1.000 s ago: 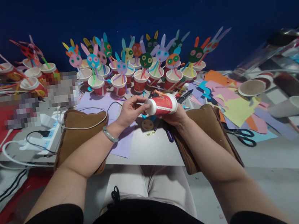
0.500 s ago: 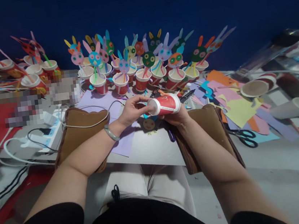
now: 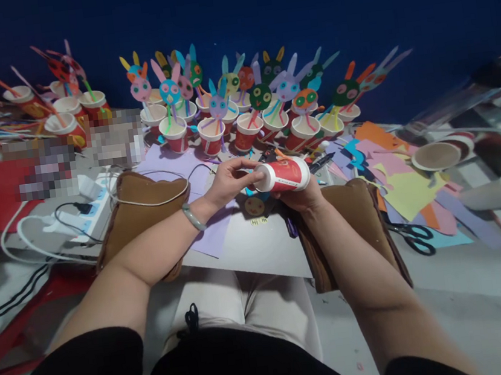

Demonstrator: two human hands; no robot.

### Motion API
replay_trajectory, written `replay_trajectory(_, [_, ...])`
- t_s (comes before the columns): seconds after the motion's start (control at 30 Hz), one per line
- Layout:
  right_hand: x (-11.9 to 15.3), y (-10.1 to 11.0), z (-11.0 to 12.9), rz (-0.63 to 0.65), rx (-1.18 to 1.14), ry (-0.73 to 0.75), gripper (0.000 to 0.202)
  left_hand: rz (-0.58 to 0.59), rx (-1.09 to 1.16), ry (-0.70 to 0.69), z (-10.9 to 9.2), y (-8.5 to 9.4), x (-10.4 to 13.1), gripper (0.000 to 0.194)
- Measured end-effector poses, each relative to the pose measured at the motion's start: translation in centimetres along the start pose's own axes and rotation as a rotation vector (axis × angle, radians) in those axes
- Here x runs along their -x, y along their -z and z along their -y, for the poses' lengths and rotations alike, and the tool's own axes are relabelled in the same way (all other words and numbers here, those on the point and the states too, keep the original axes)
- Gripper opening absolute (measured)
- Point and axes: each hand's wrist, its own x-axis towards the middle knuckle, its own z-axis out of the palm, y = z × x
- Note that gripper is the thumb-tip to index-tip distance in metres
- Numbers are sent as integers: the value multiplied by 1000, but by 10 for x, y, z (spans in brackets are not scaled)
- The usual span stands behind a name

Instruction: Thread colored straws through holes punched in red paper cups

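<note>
A red and white paper cup (image 3: 289, 173) lies on its side in the air, its base toward the left. My left hand (image 3: 231, 182) has its thumb and fingers closed at the base end. From below and the right, my right hand (image 3: 304, 196) holds the cup near its rim; part of that hand is hidden behind it. Beneath the hands, a round paper face (image 3: 254, 207) and small yellow "Hi" pieces (image 3: 259, 222) lie on the white board (image 3: 258, 250). A black pen (image 3: 322, 162) is just right of the cup.
Behind stand several cups with paper rabbits (image 3: 212, 134). Brown cushions (image 3: 148, 209) lie under both forearms. At the right are coloured paper scraps (image 3: 403, 190), black scissors (image 3: 416, 237) and loose cups (image 3: 436, 155). A power strip (image 3: 92, 213) with cables sits at the left.
The whole view has shifted slightly, so most things appear further right. Both hands keep their hold on the cup, with little change in pose.
</note>
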Motion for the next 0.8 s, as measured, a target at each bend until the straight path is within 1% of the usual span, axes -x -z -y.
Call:
replay_trajectory(0.07, [0, -1, 0, 11, 23, 2, 27, -20, -35, -31, 0, 1, 1, 56])
replay_trajectory(0.17, [-1, -3, -1, 28, 55, -8, 28, -81, -122, -124, -2, 0, 2, 58])
replay_trajectory(0.27, [-3, -4, -1, 27, 53, -4, 29, -148, -195, -191, -5, -5, 1, 51])
replay_trajectory(0.37, [-3, -5, 0, 17, 4, 13, 27, -131, -295, -225, -14, -8, 3, 39])
replay_trajectory(0.47, [-4, -6, -1, 6, -27, 0, 27, -86, -464, -217, -30, -2, 14, 32])
replay_trajectory(0.53, [-5, -7, -3, -4, -40, -3, 27, -42, -627, -203, -45, 10, 31, 32])
replay_trajectory(0.57, [-6, -7, -4, -6, -47, -4, 27, -19, -745, -204, -54, 19, 43, 33])
replay_trajectory(0.63, [-8, -7, -7, -14, -62, -11, 27, -15, -1040, -178, -72, 38, 69, 39])
replay_trajectory(0.7, [-10, -7, -9, -10, -63, -20, 26, -72, -1320, -94, -87, 60, 96, 45])
replay_trajectory(0.77, [-10, -7, -11, 7, -56, -15, 24, -177, -1501, 20, -96, 82, 117, 50])
replay_trajectory(0.8, [-10, -8, -12, 19, -49, -14, 24, -222, -1563, 83, -97, 92, 125, 53])
